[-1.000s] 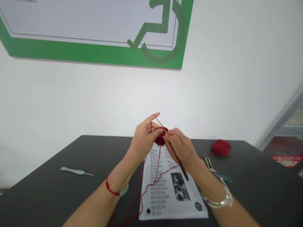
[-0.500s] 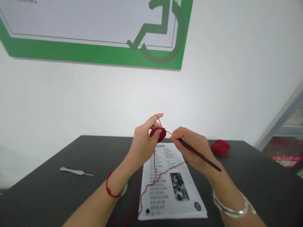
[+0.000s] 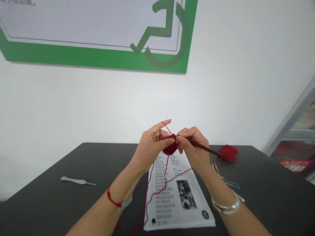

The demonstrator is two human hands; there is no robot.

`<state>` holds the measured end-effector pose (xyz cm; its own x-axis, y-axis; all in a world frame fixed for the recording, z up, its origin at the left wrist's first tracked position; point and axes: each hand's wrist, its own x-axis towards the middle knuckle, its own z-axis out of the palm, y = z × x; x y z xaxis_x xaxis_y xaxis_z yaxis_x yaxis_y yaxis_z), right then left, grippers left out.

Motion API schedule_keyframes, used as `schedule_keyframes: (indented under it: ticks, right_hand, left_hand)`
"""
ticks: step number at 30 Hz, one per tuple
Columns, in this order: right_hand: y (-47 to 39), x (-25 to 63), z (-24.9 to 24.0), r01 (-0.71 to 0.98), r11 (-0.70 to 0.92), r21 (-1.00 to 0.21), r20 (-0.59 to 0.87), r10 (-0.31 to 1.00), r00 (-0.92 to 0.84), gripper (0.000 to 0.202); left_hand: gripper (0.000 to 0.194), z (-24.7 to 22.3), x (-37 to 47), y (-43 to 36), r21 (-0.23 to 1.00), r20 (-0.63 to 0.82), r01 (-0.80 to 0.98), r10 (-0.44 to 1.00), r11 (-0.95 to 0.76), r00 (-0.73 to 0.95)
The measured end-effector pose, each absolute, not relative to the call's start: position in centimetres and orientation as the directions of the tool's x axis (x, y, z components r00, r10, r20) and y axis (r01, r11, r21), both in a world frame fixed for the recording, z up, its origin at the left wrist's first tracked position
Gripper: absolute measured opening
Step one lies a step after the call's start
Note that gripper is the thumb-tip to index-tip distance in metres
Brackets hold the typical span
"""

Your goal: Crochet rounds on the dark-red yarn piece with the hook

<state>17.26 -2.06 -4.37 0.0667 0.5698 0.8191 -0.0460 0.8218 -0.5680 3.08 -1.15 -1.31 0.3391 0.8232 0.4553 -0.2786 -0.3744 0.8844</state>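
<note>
The left hand (image 3: pixel 149 147) pinches a rounded red piece (image 3: pixel 170 150), seemingly part-made, yarn (image 3: pixel 167 122) attached; the right hand's (image 3: pixel 197 149) grip holds 1 hook (image 3: pixel 206 149); plenty remains on the ball (image 3: pixel 228 152) near the bench's (image 3: pixel 98 164) far right corner.

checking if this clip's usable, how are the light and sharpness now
Head view: soft light, brightest around the middle of the wall, no harsh glare on the table; head view: the paper reads mushy up top, clearer lower down; head view: single stitches on the red yarn piece can't be made out.
</note>
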Motion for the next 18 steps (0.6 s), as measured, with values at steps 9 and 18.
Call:
schedule_keyframes:
  ticks: [9, 18]
  right_hand:
    - [-0.9, 17.5, -5.8, 0.442, 0.894, -0.075, 0.994, 0.101, -0.037, 0.009]
    - [-2.0, 18.2, -3.9, -0.224, 0.822, -0.524, 0.844, 0.537, -0.006, 0.011]
  left_hand:
    - [0.05, -1.6, 3.1, -0.6, 0.87, 0.279, -0.492, 0.836, -0.012, 0.472]
    - [0.049, -0.6, 1.4, 0.1, 0.889, 0.348, -0.437, 0.825, -0.138, 0.446]
